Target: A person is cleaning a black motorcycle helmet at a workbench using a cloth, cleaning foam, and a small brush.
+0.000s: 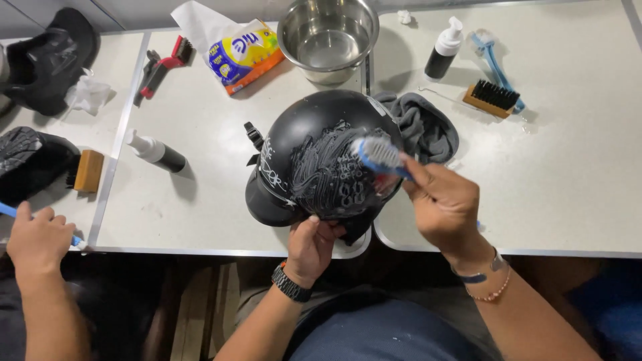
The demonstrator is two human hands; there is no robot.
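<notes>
On the white table [568, 167], below the steel bowl [328, 37], sits the black helmet [314, 167]: rigid, foam-slick, likely slippery. Left hand [311, 244] pinches its lower rim; right hand [445, 204] clenches a blue brush [380, 155] on the shell.

brush handle [401, 172]: hidden in right hand [447, 208] | black shoes [47, 60]: cut by left edge

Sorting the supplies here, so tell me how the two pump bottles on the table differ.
The pump bottle beside the steel bowl, at the far right, stands upright; the pump bottle at the left lies on its side. The right one sits near a wooden brush with black bristles, the left one near a wooden block brush at the table's edge. Both have a white pump top and a dark lower part.
</notes>
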